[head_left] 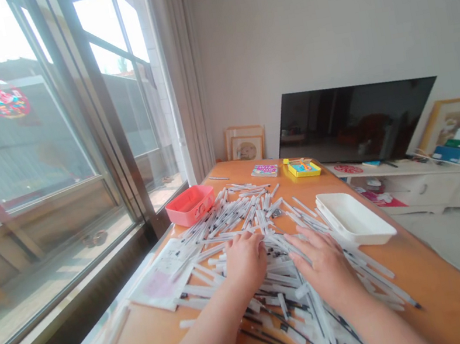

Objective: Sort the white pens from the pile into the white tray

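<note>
Loose pen parts cover the middle of the table: translucent white pen barrels [237,212], small clear and black caps, and thin black refills [266,340]. My left hand [248,259] is in the middle of this heap, its fingers curled down among the barrels. Whatever its fingertips grip is hidden behind the hand. To its right, my right hand [322,259] rests over more barrels with its fingers stretched forward and slightly apart. Several barrels lie in the gap between the two hands.
A pink plastic basket [191,205] stands at the left edge of the table and a white tray [356,218] at the right. Farther back lie a colourful booklet [265,171] and a yellow box [303,168]. A printed plastic bag [160,279] lies left, near the window.
</note>
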A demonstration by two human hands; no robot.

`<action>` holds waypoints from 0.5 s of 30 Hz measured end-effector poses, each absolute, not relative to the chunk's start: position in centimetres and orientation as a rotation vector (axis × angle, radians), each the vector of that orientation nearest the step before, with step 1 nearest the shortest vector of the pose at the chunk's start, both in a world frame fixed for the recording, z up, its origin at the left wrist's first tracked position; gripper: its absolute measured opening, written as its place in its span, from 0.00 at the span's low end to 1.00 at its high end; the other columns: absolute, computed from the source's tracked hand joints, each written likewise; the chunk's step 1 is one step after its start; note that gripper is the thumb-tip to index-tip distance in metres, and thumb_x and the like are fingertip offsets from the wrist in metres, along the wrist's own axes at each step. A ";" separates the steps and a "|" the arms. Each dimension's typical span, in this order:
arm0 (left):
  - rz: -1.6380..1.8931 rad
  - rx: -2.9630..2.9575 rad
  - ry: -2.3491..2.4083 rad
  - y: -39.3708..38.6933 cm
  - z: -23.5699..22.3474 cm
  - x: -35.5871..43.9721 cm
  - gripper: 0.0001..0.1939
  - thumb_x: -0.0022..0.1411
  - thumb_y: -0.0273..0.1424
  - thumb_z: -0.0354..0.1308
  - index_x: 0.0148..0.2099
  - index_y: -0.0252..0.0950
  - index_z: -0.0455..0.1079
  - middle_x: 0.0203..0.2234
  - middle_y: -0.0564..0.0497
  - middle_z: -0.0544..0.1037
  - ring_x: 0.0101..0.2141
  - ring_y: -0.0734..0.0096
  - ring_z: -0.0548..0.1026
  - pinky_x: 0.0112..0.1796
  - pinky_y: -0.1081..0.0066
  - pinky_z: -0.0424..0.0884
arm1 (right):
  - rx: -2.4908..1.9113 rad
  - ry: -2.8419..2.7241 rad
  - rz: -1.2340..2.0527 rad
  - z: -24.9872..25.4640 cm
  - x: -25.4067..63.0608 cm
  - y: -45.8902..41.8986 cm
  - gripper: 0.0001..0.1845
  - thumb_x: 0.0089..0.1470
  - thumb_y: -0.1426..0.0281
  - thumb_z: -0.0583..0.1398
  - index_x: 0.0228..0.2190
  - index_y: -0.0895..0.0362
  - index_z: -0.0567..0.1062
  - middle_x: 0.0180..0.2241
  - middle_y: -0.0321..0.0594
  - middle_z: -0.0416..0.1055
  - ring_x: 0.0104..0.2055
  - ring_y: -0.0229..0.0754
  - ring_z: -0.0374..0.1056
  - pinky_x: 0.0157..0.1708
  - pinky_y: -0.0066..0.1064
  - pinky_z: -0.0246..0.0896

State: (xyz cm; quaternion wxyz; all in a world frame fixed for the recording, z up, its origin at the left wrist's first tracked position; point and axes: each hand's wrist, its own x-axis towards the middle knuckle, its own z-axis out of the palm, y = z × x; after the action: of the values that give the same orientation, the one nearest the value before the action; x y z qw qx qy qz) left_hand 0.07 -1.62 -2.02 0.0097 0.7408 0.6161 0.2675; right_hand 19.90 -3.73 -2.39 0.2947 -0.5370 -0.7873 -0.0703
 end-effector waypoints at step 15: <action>1.368 2.041 1.945 -1.7 0.9 -2.7 0.16 0.67 0.35 0.51 0.52 0.42 0.74 0.46 0.45 0.79 0.47 0.59 0.74 0.48 0.61 0.67 | -0.972 -1.960 -0.065 0.7 19.3 -6.4 0.14 0.63 0.67 0.54 0.46 0.54 0.76 0.45 0.45 0.74 0.49 0.49 0.67 0.52 0.43 0.61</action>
State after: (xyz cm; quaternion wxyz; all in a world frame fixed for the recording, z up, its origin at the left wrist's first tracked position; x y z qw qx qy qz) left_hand -2.69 -1.69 0.92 0.0039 0.6511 0.6208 0.4366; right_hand 19.27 -6.38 0.68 0.4586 -0.3946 -0.7957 -0.0264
